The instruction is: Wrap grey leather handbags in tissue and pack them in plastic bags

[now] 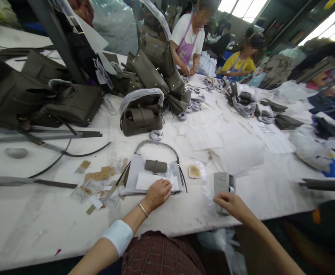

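Observation:
A dark olive handbag (126,177) lies flat in front of me, its handle (156,142) arched away from me and wrapped in clear film. Pale tissue covers most of its front, leaving a flap tab (155,165) showing. My left hand (158,194) lies over a white sheet of paper (144,181) on the bag, fingers stretched out and pressing down. To the right stands a grey tape dispenser (221,182) with handwritten marks. At its near end my right hand (229,202) is closed in a pinch; whatever is between its fingertips is too small to make out.
Scraps of brown card (100,173) and clear plastic lie left of the bag. A small dish (194,171) with yellowish contents sits beside it. Another handbag (141,119) stands farther back, before a bag pile (153,72). Dark straps (55,183) lie left. Two co-workers sit across the table.

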Motion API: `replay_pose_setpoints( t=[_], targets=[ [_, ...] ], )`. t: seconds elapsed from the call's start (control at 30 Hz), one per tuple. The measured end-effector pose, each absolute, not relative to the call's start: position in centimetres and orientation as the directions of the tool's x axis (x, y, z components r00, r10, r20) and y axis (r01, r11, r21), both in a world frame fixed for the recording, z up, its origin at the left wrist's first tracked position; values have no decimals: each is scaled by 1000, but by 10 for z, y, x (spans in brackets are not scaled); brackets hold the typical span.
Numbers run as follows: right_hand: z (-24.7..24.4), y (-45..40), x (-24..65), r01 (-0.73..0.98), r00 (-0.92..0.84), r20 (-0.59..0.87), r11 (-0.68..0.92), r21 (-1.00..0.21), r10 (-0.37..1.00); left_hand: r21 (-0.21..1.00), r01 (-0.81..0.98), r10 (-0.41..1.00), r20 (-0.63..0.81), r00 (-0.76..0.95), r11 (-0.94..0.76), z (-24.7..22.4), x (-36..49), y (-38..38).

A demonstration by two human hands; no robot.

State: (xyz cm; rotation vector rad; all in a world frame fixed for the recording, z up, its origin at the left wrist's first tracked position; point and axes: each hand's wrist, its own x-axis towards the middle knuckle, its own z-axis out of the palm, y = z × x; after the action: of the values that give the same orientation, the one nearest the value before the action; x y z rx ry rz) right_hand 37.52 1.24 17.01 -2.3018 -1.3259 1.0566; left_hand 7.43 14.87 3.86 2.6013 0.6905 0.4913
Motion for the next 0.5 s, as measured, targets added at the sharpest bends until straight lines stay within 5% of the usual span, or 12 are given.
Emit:
replay_pose_setpoints(
  t=[0.1,0.2,0.5],
  targets=[
    [182,102,325,831,-23,-446,-231,-507,895,457,388,525,222,822,-800,37,74,147],
    [172,166,280,954,-255,-512,127,-271,821,463,379,524,237,818,-801,36,74,146],
    [88,231,216,891,-416,-653,426,-156,633,506,368,545,262,796,-781,31,76,144]
  ],
)
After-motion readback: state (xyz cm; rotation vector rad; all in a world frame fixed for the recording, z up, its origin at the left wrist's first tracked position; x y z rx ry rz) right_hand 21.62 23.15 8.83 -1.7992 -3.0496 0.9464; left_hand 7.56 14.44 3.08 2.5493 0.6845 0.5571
